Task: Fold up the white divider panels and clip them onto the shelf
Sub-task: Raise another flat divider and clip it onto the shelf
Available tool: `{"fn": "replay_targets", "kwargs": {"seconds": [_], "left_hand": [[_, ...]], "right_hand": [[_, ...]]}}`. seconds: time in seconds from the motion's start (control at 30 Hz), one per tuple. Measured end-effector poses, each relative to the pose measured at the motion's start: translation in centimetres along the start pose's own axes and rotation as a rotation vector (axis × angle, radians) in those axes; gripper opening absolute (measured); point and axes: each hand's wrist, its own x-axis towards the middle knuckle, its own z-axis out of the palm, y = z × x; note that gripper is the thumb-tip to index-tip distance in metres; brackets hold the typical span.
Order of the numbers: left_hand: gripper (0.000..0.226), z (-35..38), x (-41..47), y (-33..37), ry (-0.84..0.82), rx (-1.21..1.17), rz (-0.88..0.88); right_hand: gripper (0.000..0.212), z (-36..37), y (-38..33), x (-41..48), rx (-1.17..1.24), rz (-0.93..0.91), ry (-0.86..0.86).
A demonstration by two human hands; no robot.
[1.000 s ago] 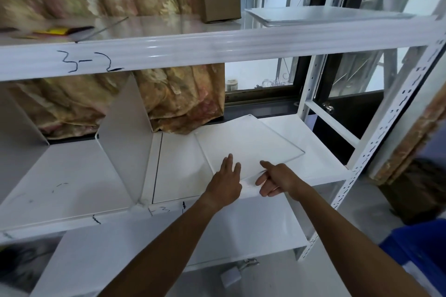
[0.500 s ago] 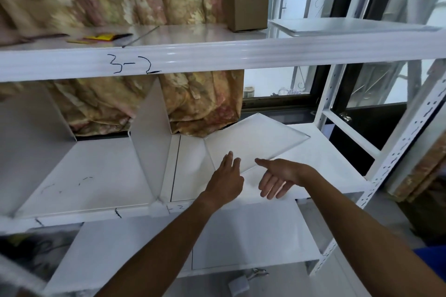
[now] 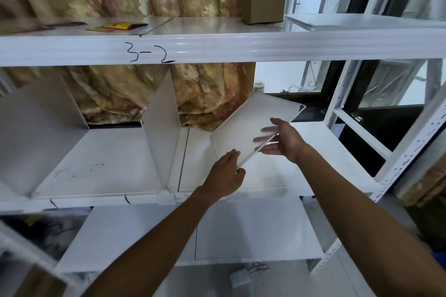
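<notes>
Over the white shelf (image 3: 313, 166), right of an upright divider (image 3: 162, 132), I tilt a white divider panel (image 3: 251, 128), my left hand (image 3: 225, 176) pinching its near corner, my right hand (image 3: 284, 140) gripping its right edge.

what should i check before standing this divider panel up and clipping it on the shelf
1. Both hands on the panel: ok. The left hand holds the near corner of the tilted panel; the right hand supports its right edge.
2. Panel lifted off the shelf: ok, it is raised at a slant, not yet upright.
3. Landing spot free: ok, nothing lies on the shelf to the right of the standing divider.
4. Spacing from that standing divider: ok, they are apart.
5. Clip at the shelf's front edge for this panel: cannot tell, the arm hides it.
6. Headroom under the upper shelf: cannot tell.
</notes>
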Motion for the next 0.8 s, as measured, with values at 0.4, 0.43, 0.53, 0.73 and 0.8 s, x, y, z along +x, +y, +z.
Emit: {"fn": "replay_targets", "kwargs": {"seconds": [0.4, 0.43, 0.53, 0.73, 0.8], "left_hand": [[0.087, -4.7, 3.0, 0.3, -0.169, -0.251, -0.237], [0.081, -5.0, 3.5, 0.7, -0.182, -0.222, -0.23], [0.059, -5.1, 4.3, 2.1, -0.217, -0.145, -0.206], [0.069, -4.8, 4.4, 3.7, -0.245, -0.229, -0.24], [0.071, -4.3, 4.7, 3.3, -0.254, -0.241, -0.249]], "right_hand": [[0.037, 5.9, -4.3, -1.2, -0.387, -0.095, -0.053], [0.039, 6.5, -4.4, -1.3, -0.416, -0.1, -0.065], [0.039, 7.8, -4.7, -1.4, -0.495, -0.141, -0.065], [0.024, 8.2, -5.7, -1.7, -0.42, -0.208, 0.005], [0.026, 8.1, -5.9, -1.7, -0.432, -0.196, -0.006]]}}
